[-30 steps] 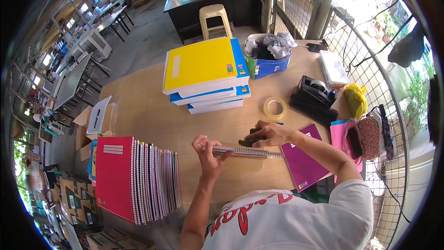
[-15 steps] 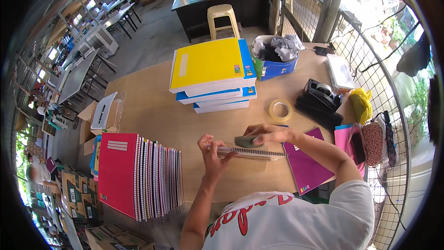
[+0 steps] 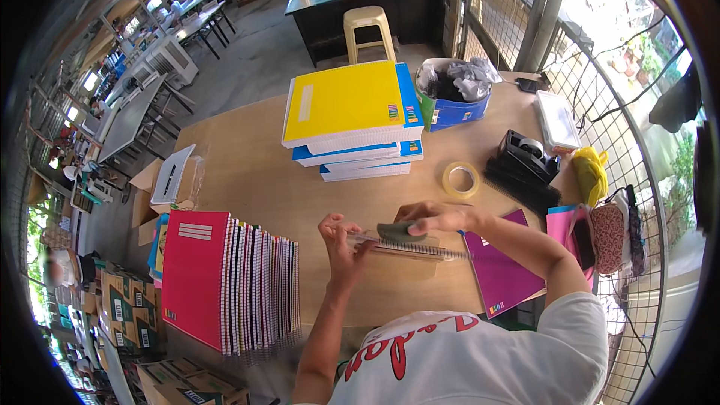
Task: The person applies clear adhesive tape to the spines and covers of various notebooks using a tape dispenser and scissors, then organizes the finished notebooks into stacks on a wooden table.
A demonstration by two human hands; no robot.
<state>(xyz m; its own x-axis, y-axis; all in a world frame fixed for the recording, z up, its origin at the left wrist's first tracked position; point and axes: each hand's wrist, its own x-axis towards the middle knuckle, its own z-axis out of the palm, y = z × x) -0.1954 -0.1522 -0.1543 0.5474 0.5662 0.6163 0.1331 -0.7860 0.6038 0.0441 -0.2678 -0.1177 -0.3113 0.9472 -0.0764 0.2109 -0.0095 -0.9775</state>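
Observation:
My left hand (image 3: 343, 246) grips one end of a spiral-bound notebook (image 3: 409, 249), which stands edge-on over the table with its coil upward. The coil runs to the right past the notebook's end, toward a purple notebook (image 3: 501, 274) lying on the table. My right hand (image 3: 442, 217) is closed on a dark grey-green pad (image 3: 396, 231) held against the top of the coil. The fingers partly hide the pad, and its exact kind cannot be made out. The notebook's cover is hidden at this angle.
Left stands a row of spiral notebooks with a red cover (image 3: 196, 277) in front. Ahead are stacked yellow (image 3: 345, 101) and blue notebooks and a blue box of plastic bags (image 3: 457, 109). To the right are a tape roll (image 3: 460, 180), black tape dispenser (image 3: 529, 156) and yellow bag (image 3: 591, 176).
The pad and my right hand have shifted slightly left along the coil. My left hand keeps its grip on the notebook. The whole view has shifted a little.

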